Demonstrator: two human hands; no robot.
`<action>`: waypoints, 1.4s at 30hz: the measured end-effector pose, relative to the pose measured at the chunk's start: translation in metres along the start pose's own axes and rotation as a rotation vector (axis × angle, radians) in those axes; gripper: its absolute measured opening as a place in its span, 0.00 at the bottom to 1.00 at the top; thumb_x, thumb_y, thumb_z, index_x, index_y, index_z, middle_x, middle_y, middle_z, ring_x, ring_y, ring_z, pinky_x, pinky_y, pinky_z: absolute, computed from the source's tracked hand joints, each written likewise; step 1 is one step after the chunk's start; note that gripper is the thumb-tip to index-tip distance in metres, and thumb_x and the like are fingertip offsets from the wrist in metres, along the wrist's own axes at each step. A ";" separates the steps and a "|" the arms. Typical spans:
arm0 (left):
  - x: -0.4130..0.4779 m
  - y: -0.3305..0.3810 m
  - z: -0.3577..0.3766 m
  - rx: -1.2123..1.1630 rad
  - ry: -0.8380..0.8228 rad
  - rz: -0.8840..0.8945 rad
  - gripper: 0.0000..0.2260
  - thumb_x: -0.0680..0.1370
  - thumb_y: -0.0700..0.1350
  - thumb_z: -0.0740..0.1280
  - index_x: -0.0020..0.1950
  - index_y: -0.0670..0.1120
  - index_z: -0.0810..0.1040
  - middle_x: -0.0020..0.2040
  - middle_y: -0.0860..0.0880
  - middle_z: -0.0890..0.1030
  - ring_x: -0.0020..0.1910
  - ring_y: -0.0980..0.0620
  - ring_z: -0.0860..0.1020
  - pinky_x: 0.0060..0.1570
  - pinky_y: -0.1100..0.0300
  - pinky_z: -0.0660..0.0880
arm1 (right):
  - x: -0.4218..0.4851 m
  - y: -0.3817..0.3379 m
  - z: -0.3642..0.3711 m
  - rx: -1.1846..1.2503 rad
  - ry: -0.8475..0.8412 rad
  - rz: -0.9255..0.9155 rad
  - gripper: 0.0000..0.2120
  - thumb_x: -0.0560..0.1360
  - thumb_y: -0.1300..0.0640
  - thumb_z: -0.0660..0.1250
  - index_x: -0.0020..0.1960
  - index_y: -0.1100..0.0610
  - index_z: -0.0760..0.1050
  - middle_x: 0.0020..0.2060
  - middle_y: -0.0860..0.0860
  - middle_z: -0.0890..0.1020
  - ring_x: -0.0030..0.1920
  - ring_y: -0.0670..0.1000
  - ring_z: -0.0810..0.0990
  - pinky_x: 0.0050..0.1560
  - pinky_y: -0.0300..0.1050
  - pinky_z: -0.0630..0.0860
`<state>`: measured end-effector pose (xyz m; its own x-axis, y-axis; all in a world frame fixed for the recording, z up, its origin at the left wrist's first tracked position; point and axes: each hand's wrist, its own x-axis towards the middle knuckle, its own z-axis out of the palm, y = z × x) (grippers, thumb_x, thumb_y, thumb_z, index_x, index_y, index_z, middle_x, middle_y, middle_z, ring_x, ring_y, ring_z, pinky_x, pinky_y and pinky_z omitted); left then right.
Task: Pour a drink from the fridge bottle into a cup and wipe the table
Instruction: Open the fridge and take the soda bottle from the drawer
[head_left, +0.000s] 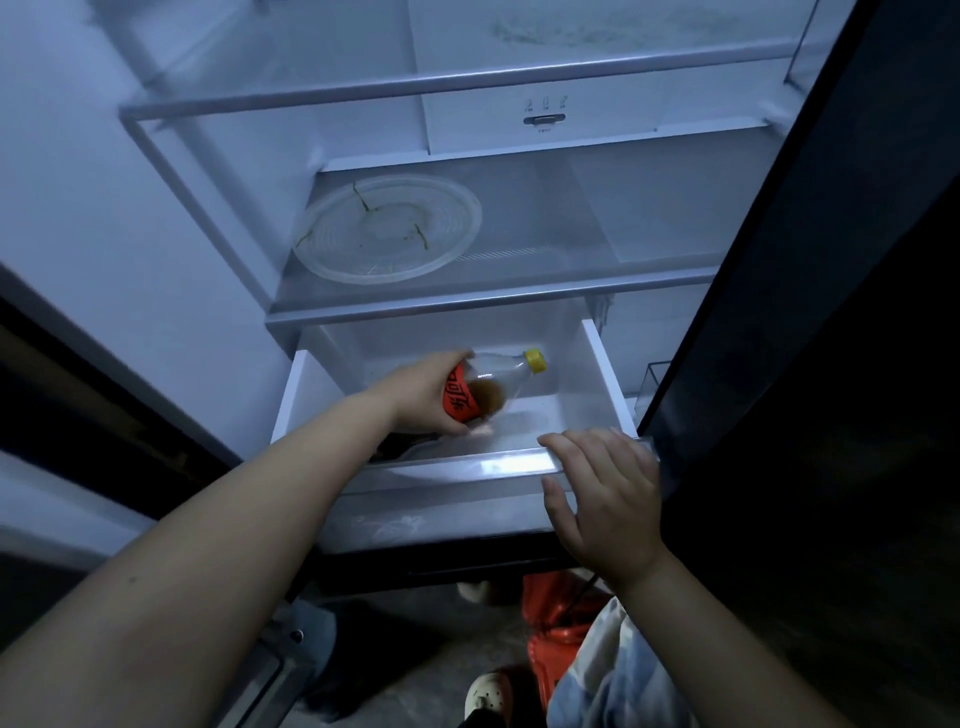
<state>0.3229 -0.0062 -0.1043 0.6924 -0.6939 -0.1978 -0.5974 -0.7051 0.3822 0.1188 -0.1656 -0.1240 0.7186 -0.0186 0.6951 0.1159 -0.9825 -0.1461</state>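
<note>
Fingers (470, 430) of the left hand (421, 395): curled under and round the lower body of the bottle (493, 387), thumb across the top, gripping it firmly. Left forearm reaching in from the lower left, over the front rim of the drawer (602, 364).

Bottle: clear plastic, yellow cap (535, 360), orange-red label (457, 397) partly covered by the hand. Held tilted inside the pulled-out drawer, cap end higher and pointing right and toward the back, base end low toward the front. Brown liquid pooled at the low end beside the label; upper part clear. Contact between base and drawer bottom: cannot tell, hidden by the hand.

Fingers (582, 441) of the right hand (608, 499): laid loosely, nearly straight, over the top of the drawer's front rim at its right end, thumb down against the front face. Resting on the rim.

Drawer: white walls, translucent front, drawn out just below a glass shelf (493, 296). On the shelf, left of centre: a round clear plastic lid (387, 228), lying flat, a few green scraps on it. Higher up, on the back wall: a small control panel (544, 111), markings too blurred to read.

Dark fridge door (831, 364) standing open along the right side. Below the drawer: grey floor (415, 649), a light shoe (485, 696), and a red item (556, 623) of unclear kind beside a pale trouser leg.
</note>
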 end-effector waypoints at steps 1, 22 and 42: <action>-0.005 0.003 -0.005 -0.035 0.055 0.004 0.45 0.64 0.50 0.79 0.75 0.46 0.59 0.71 0.46 0.68 0.69 0.47 0.67 0.65 0.62 0.62 | 0.000 0.000 -0.001 -0.004 -0.009 0.003 0.16 0.75 0.51 0.58 0.53 0.56 0.80 0.47 0.51 0.83 0.51 0.51 0.75 0.54 0.46 0.66; -0.175 0.125 -0.051 -0.561 0.954 0.060 0.42 0.62 0.54 0.78 0.71 0.53 0.62 0.63 0.57 0.72 0.62 0.57 0.72 0.59 0.62 0.72 | -0.003 -0.008 -0.019 -0.054 -0.155 0.042 0.17 0.77 0.50 0.56 0.56 0.57 0.77 0.47 0.52 0.82 0.47 0.56 0.78 0.50 0.48 0.66; -0.372 0.166 0.018 -0.533 1.042 -0.239 0.38 0.62 0.51 0.79 0.66 0.61 0.63 0.57 0.61 0.74 0.55 0.64 0.74 0.49 0.71 0.71 | 0.033 -0.134 -0.177 0.588 -0.186 -0.166 0.21 0.78 0.58 0.62 0.70 0.55 0.66 0.66 0.51 0.73 0.67 0.49 0.70 0.64 0.38 0.64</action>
<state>-0.0413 0.1317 0.0161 0.9052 0.0727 0.4187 -0.3363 -0.4798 0.8103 0.0056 -0.0674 0.0425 0.7598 0.2096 0.6155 0.5547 -0.7028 -0.4454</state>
